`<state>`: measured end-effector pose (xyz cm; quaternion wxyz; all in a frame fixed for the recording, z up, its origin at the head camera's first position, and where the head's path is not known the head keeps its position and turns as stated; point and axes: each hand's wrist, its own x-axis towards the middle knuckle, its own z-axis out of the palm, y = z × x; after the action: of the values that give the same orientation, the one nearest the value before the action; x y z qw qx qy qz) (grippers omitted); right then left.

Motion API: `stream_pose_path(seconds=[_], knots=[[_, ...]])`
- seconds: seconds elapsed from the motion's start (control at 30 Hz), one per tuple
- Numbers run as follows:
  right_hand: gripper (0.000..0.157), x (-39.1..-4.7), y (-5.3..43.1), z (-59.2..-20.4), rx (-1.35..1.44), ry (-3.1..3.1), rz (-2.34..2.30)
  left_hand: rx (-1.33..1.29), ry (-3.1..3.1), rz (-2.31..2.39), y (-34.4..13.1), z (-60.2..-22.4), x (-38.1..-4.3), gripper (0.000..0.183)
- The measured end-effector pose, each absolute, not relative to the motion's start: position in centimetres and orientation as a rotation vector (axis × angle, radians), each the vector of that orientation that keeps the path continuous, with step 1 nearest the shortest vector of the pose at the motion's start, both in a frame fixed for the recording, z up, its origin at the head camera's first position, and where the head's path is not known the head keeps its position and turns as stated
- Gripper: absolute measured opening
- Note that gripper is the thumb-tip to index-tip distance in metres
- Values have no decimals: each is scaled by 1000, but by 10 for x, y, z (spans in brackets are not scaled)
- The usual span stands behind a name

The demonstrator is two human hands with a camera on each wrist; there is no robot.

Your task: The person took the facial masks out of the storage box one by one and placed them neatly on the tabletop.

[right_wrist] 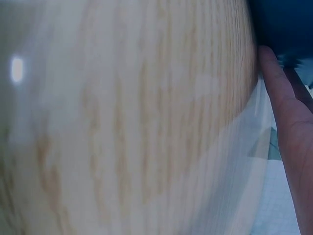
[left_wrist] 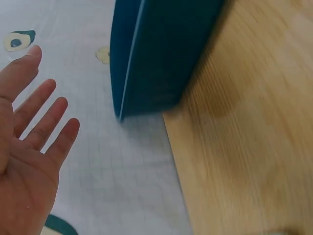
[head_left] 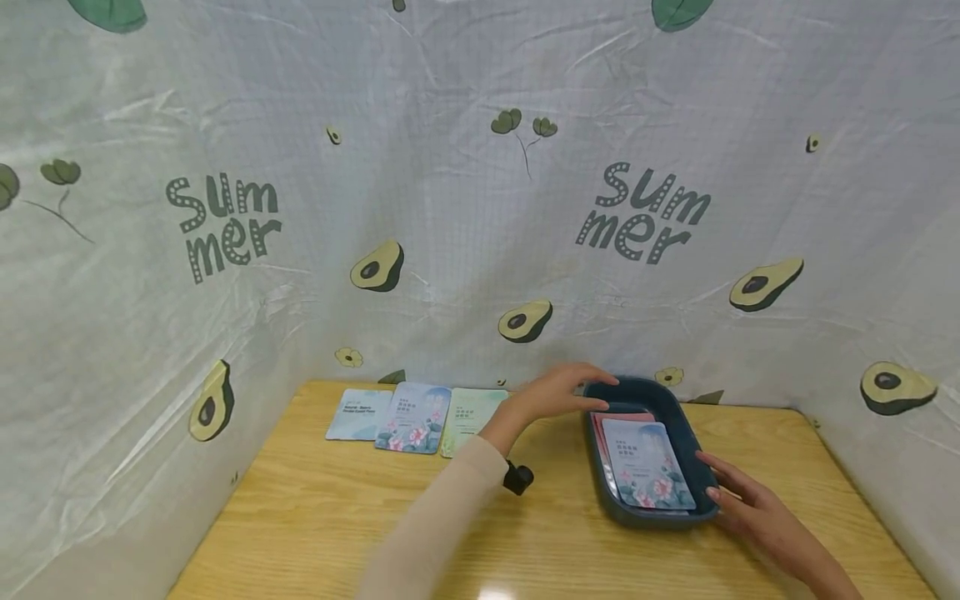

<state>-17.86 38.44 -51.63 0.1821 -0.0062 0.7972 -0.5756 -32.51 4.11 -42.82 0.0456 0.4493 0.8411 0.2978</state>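
Observation:
A dark blue plastic bin (head_left: 651,523) stands on the table with flat packets in it. On top lies a pale blue packet with pink flowers (head_left: 648,462); a pink packet (head_left: 598,427) shows from under it. My left hand (head_left: 551,393) is at the bin's far left corner, fingers spread; the left wrist view has this hand (left_wrist: 34,161) apart from the bin (left_wrist: 156,63), holding nothing. At the right wall, my right hand (head_left: 753,508) touches the rim with its fingertips. In the right wrist view a nearly straight finger (right_wrist: 276,78) meets the bin's side (right_wrist: 283,24).
Left of the bin, a row of packets lies along the back: a light blue one (head_left: 352,415), a blue floral one (head_left: 414,418) and a green one (head_left: 468,417), partly behind my left arm. A patterned curtain (head_left: 450,208) encloses the wooden table (head_left: 300,517).

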Motion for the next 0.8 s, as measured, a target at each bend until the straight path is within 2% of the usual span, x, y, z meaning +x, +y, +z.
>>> stream_pose_path(seconds=[0.23, 0.8], knots=[[66, -178, 386, -517, -17, 2253, -1620, 1317, 2458, 1103, 66, -430, -320, 48], [66, -177, 382, -516, -50, 2251, -1619, 1332, 2354, 1097, 95, -426, -316, 46]])
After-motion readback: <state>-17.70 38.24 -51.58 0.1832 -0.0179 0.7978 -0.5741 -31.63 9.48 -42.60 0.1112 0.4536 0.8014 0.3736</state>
